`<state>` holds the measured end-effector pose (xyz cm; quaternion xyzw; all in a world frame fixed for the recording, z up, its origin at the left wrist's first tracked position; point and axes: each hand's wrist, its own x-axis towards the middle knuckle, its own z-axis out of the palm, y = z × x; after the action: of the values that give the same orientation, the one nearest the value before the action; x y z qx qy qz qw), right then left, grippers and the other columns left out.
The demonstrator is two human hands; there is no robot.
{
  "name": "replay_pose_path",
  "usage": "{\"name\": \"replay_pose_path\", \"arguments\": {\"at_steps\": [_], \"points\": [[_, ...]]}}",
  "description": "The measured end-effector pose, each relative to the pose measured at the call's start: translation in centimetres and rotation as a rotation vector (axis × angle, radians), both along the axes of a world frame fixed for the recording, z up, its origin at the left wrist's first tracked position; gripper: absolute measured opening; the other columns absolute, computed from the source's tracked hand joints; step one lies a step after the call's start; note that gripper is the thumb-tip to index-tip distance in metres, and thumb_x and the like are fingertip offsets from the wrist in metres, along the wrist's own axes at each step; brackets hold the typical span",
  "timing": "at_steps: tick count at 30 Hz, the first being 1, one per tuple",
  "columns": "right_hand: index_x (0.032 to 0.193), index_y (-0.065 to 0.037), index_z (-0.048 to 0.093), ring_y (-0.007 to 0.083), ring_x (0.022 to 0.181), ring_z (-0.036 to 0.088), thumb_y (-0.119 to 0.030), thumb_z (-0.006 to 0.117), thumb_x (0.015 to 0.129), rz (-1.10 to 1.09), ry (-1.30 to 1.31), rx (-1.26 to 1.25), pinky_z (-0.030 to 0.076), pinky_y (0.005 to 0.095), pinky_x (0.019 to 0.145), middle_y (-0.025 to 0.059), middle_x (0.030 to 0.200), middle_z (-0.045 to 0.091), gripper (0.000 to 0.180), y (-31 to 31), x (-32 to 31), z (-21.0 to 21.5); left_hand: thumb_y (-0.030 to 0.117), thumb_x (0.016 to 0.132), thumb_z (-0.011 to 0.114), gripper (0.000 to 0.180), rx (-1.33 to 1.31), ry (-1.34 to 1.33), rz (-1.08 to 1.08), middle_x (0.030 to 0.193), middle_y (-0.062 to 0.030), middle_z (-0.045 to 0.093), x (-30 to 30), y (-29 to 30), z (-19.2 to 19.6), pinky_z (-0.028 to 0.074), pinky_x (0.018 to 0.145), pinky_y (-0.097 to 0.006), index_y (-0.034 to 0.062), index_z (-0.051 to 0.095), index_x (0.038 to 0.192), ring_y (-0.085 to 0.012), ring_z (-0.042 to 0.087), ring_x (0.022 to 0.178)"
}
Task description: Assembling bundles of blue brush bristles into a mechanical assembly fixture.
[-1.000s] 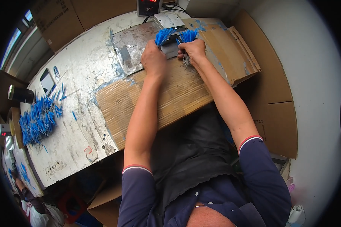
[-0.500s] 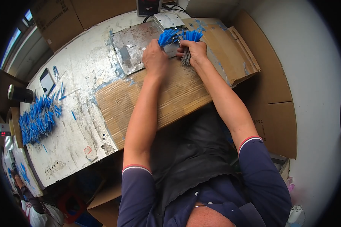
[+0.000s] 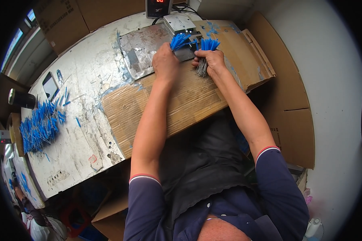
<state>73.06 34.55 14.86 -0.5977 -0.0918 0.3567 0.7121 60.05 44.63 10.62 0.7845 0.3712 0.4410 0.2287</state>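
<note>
My left hand (image 3: 165, 62) is closed round a bunch of thin blue pieces (image 3: 179, 41), whose blue ends fan out above the fingers. The rest of that bunch is hidden by the hand. In my right hand (image 3: 214, 61) I grip a bundle of blue-tipped wires (image 3: 209, 44); its bare grey lengths hang out below the fingers. Both hands are over the far side of the bench, in front of a small pale metal machine (image 3: 178, 22). A single blue piece (image 3: 194, 41) shows between the two bunches, and I cannot tell which hand holds it.
A scuffed metal plate (image 3: 138, 48) and flattened cardboard (image 3: 149, 104) cover the bench (image 3: 90, 80). To the left lie a pile of blue-tipped wires (image 3: 42, 126), a phone (image 3: 50, 86) and a dark jar (image 3: 22, 99). A display box (image 3: 158, 9) stands behind. Another person's arm (image 3: 22, 195) shows lower left.
My right hand has drawn back slightly toward me and to the right, bundle still in it. The left hand has barely shifted. Red digits now show on the display box.
</note>
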Motion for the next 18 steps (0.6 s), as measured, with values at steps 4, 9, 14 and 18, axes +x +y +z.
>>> {"name": "replay_pose_path", "arguments": {"at_steps": [4, 9, 14, 18], "points": [[0.081, 0.009, 0.061, 0.0247, 0.057, 0.067, 0.009, 0.071, 0.075, 0.027, -0.029, -0.032, 0.061, 0.0389, 0.047, 0.0165, 0.071, 0.064, 0.011, -0.6, 0.2, 0.3, 0.009, 0.087, 0.062, 0.017, 0.027, 0.02, -0.041, 0.092, -0.0195, 0.069, -0.3, 0.5, -0.3, 0.05, 0.074, -0.051, 0.0058, 0.063, 0.103, -0.0414, 0.066, 0.085], [0.086, 0.007, 0.062, 0.0246, 0.061, 0.068, 0.009, 0.071, 0.074, 0.054, -0.044, -0.058, 0.061, 0.0386, 0.05, 0.0143, 0.073, 0.064, 0.015, -1.2, 0.9, 0.5, 0.007, 0.088, 0.058, 0.013, 0.2, 0.085, -0.119, 0.089, -0.0196, 0.069, -0.7, 1.0, -0.5, 0.05, 0.073, -0.051, 0.0044, 0.06, 0.101, -0.0414, 0.067, 0.083], [0.073, 0.008, 0.06, 0.0251, 0.054, 0.066, 0.01, 0.067, 0.074, 0.135, -0.122, -0.116, 0.058, 0.0383, 0.044, 0.0179, 0.068, 0.063, 0.007, -0.5, -0.1, 1.0, 0.006, 0.087, 0.058, 0.013, -0.05, 0.027, 0.061, 0.083, -0.0166, 0.07, -0.9, 1.1, -0.1, 0.05, 0.071, -0.051, 0.0059, 0.059, 0.101, -0.0403, 0.068, 0.079], [0.073, 0.008, 0.06, 0.0259, 0.054, 0.066, 0.011, 0.067, 0.073, 0.104, -0.15, -0.184, 0.058, 0.0385, 0.043, 0.0189, 0.068, 0.063, 0.008, 1.5, -0.2, 1.2, 0.007, 0.087, 0.06, 0.014, -0.095, -0.031, 0.089, 0.083, -0.0145, 0.072, -1.0, 0.9, 0.2, 0.051, 0.071, -0.051, 0.0073, 0.059, 0.1, -0.0383, 0.069, 0.079]]}}
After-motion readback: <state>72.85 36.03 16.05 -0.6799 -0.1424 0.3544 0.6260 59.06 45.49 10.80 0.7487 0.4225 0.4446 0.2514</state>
